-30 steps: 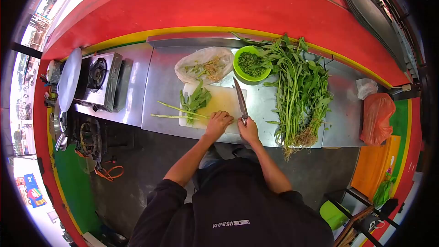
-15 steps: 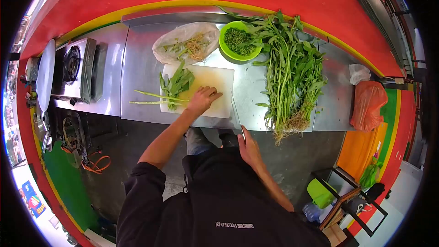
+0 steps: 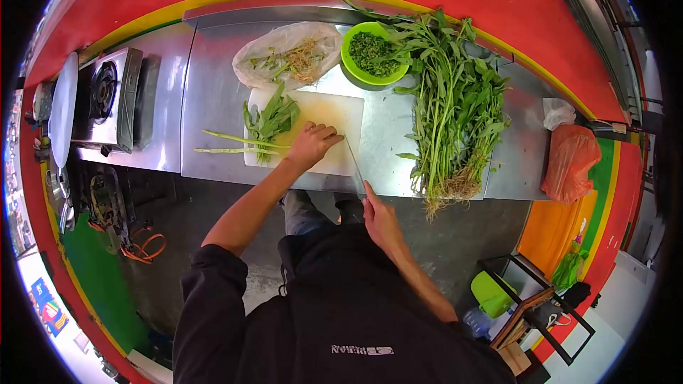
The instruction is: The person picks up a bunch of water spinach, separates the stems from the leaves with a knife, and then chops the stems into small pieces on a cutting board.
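Observation:
My left hand rests over a white cutting board with its fingers curled and pressed together. What lies under those fingers is hidden. Leafy green stalks lie on the board's left part, and two pale stems stick out past its left edge, running right toward my left wrist. In my right hand, at the counter's front edge, is a knife. Its blade slants up and left across the board's right part, the tip close to my left fingertips.
Behind the board are a plastic bag with root trimmings and a green bowl of chopped greens. A large rooted bunch of greens lies to the right. A gas stove stands left; a red plastic bag sits far right.
The knife tip has come up and left, nearer my left fingertips, and my right hand has moved slightly left with it. The whole view has shifted a little.

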Action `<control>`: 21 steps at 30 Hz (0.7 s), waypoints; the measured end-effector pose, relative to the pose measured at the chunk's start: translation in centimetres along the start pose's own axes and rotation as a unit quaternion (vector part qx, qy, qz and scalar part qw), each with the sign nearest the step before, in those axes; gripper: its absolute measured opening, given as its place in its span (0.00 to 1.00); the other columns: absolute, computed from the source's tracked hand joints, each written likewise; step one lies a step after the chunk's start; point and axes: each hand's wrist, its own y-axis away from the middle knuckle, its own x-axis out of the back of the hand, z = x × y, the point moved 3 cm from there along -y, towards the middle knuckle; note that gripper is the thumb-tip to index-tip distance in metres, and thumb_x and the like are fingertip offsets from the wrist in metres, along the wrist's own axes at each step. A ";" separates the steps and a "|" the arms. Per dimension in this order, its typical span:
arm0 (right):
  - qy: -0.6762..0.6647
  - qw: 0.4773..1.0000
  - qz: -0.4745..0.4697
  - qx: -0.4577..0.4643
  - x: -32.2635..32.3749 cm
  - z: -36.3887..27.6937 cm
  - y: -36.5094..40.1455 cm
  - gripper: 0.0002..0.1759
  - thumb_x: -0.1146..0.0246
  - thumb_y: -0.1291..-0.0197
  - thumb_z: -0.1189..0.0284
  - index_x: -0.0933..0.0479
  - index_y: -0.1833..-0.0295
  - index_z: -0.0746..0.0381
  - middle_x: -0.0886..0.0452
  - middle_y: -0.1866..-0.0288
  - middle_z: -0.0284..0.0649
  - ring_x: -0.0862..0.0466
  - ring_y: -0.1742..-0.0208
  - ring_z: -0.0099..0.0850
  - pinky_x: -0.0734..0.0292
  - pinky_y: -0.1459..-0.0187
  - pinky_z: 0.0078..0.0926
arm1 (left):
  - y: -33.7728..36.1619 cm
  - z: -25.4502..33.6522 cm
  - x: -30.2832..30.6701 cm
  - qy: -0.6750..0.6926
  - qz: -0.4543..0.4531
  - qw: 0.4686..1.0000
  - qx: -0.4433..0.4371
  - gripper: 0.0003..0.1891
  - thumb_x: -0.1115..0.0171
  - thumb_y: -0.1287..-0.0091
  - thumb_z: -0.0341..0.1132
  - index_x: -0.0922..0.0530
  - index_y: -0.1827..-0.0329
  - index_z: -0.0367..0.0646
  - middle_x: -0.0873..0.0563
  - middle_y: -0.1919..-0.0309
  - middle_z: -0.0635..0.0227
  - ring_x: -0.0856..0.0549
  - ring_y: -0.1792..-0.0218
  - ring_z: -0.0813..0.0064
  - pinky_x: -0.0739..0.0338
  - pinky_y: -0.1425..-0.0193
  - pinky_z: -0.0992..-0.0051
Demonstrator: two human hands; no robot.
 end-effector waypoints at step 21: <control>-0.050 0.999 0.007 0.009 -0.9 1.4 -1.7 0.24 0.42 0.23 0.74 0.29 0.24 0.57 0.17 0.60 0.66 0.14 0.58 0.62 0.20 0.58 0.47 | 0.5 -0.5 -0.5 0.038 -0.021 0.999 0.022 0.14 0.37 0.36 0.29 0.11 0.50 0.53 0.12 0.55 0.75 0.13 0.55 0.72 0.27 0.48 0.67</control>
